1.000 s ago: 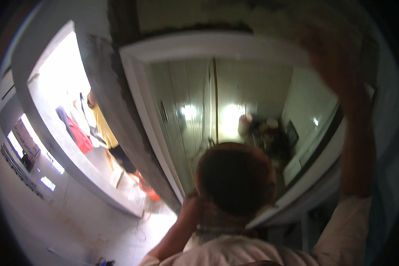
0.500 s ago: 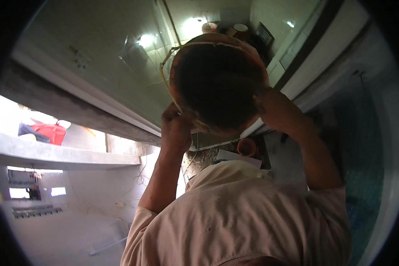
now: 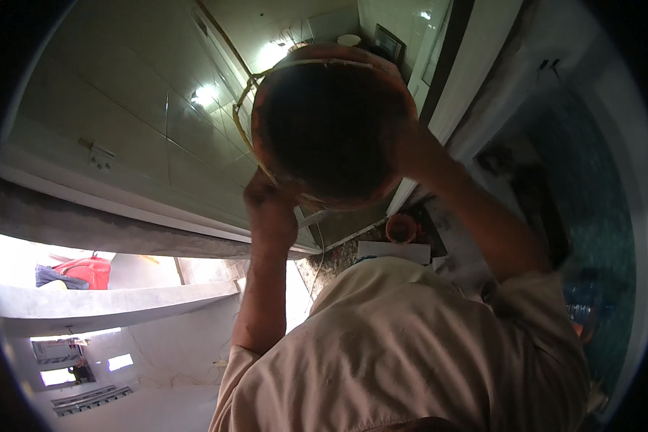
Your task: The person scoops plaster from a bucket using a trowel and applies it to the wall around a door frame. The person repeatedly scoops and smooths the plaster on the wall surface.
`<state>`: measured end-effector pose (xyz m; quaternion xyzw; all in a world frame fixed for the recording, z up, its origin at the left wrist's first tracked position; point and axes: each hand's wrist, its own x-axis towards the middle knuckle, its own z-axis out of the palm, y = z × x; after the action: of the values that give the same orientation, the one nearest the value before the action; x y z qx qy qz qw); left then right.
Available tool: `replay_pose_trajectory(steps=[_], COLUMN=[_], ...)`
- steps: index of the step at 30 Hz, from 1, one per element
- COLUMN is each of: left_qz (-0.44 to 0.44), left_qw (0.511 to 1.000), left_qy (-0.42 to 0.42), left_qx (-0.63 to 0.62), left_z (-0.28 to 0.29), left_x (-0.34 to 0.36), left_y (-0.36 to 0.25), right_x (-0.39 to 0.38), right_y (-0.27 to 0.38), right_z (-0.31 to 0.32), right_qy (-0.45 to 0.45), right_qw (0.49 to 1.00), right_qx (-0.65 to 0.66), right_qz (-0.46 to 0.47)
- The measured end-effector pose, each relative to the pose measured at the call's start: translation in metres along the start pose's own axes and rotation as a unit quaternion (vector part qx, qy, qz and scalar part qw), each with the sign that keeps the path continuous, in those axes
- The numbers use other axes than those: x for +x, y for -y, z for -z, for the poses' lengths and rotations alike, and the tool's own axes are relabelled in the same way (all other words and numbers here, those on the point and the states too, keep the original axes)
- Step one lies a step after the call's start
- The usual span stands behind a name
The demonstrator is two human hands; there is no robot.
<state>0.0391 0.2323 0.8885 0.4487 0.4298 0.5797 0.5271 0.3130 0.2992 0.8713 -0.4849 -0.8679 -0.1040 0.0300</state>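
A round bucket (image 3: 331,129) is held up in front of me, its wide mouth turned toward me. Its rim is reddish and its inside too dark to make out. A pale rope or cord (image 3: 239,119) runs along the left side and over the top of the rim. At the lower left, my left hand (image 3: 270,216) is closed on the rim, beside the cord. My right hand (image 3: 419,153) meets the bucket's right side, and its fingers are lost in the dark of the mouth.
A small orange-red pot (image 3: 401,228) stands below the bucket, near a white board (image 3: 396,252). Glossy tiled wall (image 3: 144,115) rises at the left, and a door frame (image 3: 475,65) runs along the right. A red bag (image 3: 86,272) sits beyond a ledge; a clear bottle (image 3: 587,306) is at far right.
The bucket and both hands sit a little further left and higher in view. The surroundings have shifted and turned, and a bottle now shows at the right. The left hand keeps its hold.
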Motion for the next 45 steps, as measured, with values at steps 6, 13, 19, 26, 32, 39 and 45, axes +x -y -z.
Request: replay_pose_trajectory(steps=[6,13,19,26,32,39,45], left_qz=[0.017,-0.040,-0.102,-0.084,-0.125,-0.106,-0.183], left_qw=[0.996,0.995,0.989,0.991,0.982,0.981,0.966], left_qy=[0.023,0.088,0.065,0.065,0.033,0.032,-0.013], left_qx=[-0.080,-0.011,0.082,0.083,0.141,0.161,0.181], left_z=[0.006,0.005,0.002,-0.018,-0.018,-0.034,-0.062], left_x=[0.011,0.019,0.025,0.022,0.022,0.016,0.010], left_y=[-0.009,-0.019,0.000,-0.019,-0.005,-0.003,0.009], right_x=[0.022,0.001,-0.012,0.007,-0.021,-0.026,0.010], right_y=[0.016,0.030,0.021,0.009,0.019,0.008,0.005], right_z=[0.026,0.043,0.018,0.013,0.029,0.014,0.019], right_qy=[-0.030,0.021,-0.142,-0.165,-0.105,-0.091,-0.059], right_qw=[0.971,0.991,0.975,0.971,0.986,0.990,0.982], right_qx=[0.214,0.099,0.116,0.138,0.061,0.044,0.029], right_qz=[-0.106,-0.091,-0.125,-0.108,-0.111,-0.097,-0.179])
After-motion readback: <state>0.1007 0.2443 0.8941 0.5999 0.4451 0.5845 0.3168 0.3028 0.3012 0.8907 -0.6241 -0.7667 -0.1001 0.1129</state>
